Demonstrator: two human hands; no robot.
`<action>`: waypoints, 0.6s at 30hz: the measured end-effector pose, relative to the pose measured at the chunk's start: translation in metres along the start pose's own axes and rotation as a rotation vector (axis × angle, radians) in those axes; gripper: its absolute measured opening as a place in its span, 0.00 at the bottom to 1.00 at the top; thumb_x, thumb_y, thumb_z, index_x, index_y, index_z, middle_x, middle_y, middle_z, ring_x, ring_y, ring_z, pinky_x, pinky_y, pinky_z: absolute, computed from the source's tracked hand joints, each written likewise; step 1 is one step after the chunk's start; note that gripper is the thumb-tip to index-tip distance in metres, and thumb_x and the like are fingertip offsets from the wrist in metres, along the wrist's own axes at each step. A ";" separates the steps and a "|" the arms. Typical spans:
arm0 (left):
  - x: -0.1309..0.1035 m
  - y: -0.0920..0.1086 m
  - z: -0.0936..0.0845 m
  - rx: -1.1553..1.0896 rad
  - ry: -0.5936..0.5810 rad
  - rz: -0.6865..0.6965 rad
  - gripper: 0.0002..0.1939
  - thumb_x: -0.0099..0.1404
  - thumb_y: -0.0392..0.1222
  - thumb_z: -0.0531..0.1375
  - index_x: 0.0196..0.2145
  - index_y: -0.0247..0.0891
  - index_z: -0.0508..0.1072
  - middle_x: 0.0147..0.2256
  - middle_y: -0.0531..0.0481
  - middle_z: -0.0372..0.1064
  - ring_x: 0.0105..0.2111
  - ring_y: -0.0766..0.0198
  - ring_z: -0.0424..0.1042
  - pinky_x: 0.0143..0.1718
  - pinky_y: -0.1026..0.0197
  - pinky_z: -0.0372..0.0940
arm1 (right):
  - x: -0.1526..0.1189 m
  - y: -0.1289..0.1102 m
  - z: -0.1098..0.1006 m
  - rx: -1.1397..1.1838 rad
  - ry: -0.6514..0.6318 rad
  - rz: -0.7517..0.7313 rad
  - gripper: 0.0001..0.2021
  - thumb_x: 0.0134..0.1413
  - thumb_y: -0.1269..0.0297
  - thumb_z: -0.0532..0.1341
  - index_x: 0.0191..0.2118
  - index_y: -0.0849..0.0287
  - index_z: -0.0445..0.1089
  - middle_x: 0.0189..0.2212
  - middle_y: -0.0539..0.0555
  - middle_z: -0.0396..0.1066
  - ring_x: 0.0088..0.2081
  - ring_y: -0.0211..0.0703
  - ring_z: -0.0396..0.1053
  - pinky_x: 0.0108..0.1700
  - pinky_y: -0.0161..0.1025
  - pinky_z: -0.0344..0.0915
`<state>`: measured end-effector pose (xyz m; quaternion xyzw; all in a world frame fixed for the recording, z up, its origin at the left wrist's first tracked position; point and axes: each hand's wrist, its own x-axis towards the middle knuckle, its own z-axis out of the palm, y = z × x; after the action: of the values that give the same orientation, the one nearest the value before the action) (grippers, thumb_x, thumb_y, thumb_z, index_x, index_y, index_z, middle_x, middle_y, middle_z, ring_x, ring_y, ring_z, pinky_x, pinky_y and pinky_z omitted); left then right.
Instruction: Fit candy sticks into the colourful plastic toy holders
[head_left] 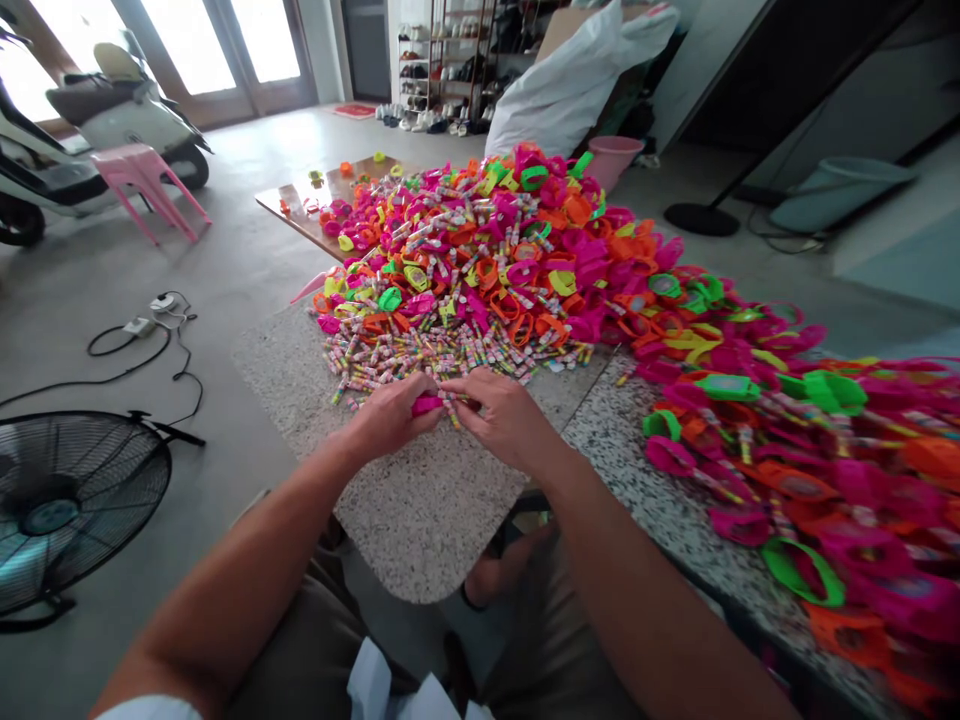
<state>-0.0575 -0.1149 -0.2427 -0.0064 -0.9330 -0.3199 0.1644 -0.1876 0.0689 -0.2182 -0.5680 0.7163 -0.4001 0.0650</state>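
Note:
Over the near end of a speckled stone tabletop [427, 520], my two hands meet. My left hand [390, 415] is closed around a pink plastic toy watch [427, 404], of which only a small part shows. Pinched in the fingers of my right hand [501, 415] is a small wrapped candy roll [452, 408], touching or very near the pink watch; its exact fit is hidden. Just beyond my fingers lies a spread of similar candy rolls [405, 355]. Behind them rises a large heap of pink, orange, green and yellow toy watches [517, 270].
More toy watches [825, 480] cover the speckled surface at right. A floor fan [56, 510] and cables [180, 330] are at left. Farther back are a pink stool [139, 165], a scooter [124, 110], a white sack [555, 95], a pink bucket [613, 160] and shoe racks [450, 60].

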 end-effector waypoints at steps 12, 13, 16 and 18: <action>-0.002 0.003 0.006 -0.022 -0.111 -0.015 0.11 0.70 0.47 0.62 0.47 0.41 0.71 0.35 0.50 0.72 0.32 0.63 0.69 0.36 0.62 0.62 | -0.002 0.007 -0.016 0.019 -0.196 -0.012 0.17 0.65 0.71 0.60 0.52 0.50 0.81 0.38 0.54 0.77 0.41 0.46 0.72 0.47 0.43 0.66; -0.001 0.003 0.007 -0.016 -0.122 -0.003 0.09 0.70 0.47 0.61 0.45 0.40 0.72 0.34 0.50 0.72 0.32 0.63 0.69 0.35 0.62 0.61 | -0.002 0.007 -0.017 0.024 -0.208 -0.007 0.16 0.65 0.71 0.60 0.51 0.50 0.81 0.38 0.53 0.77 0.41 0.46 0.72 0.47 0.42 0.66; 0.000 0.000 0.009 0.006 -0.150 0.034 0.08 0.70 0.46 0.60 0.36 0.40 0.73 0.29 0.52 0.68 0.29 0.65 0.66 0.33 0.62 0.59 | -0.002 0.008 -0.018 0.038 -0.229 0.009 0.15 0.65 0.72 0.60 0.50 0.52 0.81 0.38 0.53 0.77 0.42 0.46 0.73 0.48 0.42 0.66; 0.000 -0.002 0.010 0.009 -0.159 0.036 0.10 0.70 0.45 0.60 0.32 0.40 0.72 0.25 0.54 0.64 0.26 0.67 0.62 0.31 0.63 0.57 | -0.003 0.008 -0.018 0.045 -0.234 0.014 0.14 0.64 0.72 0.60 0.49 0.53 0.80 0.38 0.54 0.77 0.43 0.47 0.73 0.48 0.42 0.66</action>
<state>-0.0607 -0.1101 -0.2511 -0.0476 -0.9444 -0.3111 0.0956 -0.2023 0.0806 -0.2120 -0.6042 0.6986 -0.3465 0.1635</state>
